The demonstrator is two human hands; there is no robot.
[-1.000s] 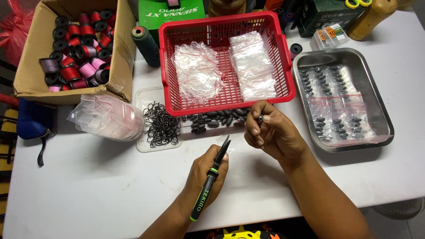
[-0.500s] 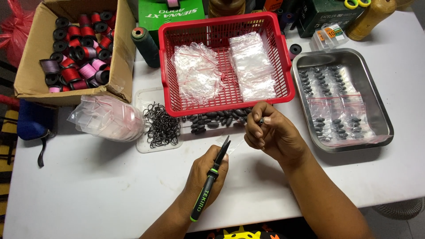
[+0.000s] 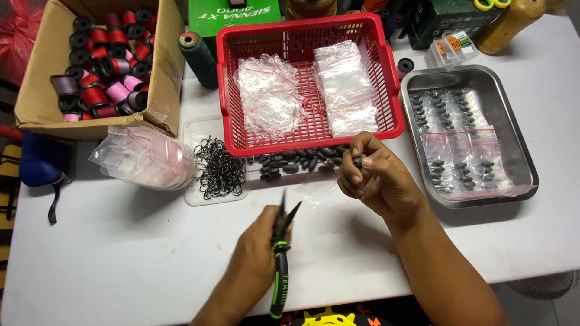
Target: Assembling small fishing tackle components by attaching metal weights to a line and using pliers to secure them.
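Observation:
My left hand (image 3: 261, 249) grips black-and-green pliers (image 3: 280, 259) over the white table (image 3: 121, 259), jaws spread and pointing away from me. My right hand (image 3: 376, 176) is closed around a small dark oval sinker (image 3: 357, 161), pinched at the fingertips. It hovers just right of a row of loose dark sinkers (image 3: 290, 162) lying along the front of the red basket (image 3: 241, 130). A small clear bag (image 3: 319, 192) lies flat between my two hands.
The red basket holds clear plastic bags (image 3: 269, 96). A clear lid with black hooks (image 3: 219, 168) sits left of the sinkers, beside a bundle of bags (image 3: 145, 158). A steel tray (image 3: 525, 163) of bagged sinkers stands right. A cardboard box (image 3: 163, 90) of thread spools is far left.
The pliers' jaws have opened. My right hand has stayed in place near the basket's front, still pinching the sinker.

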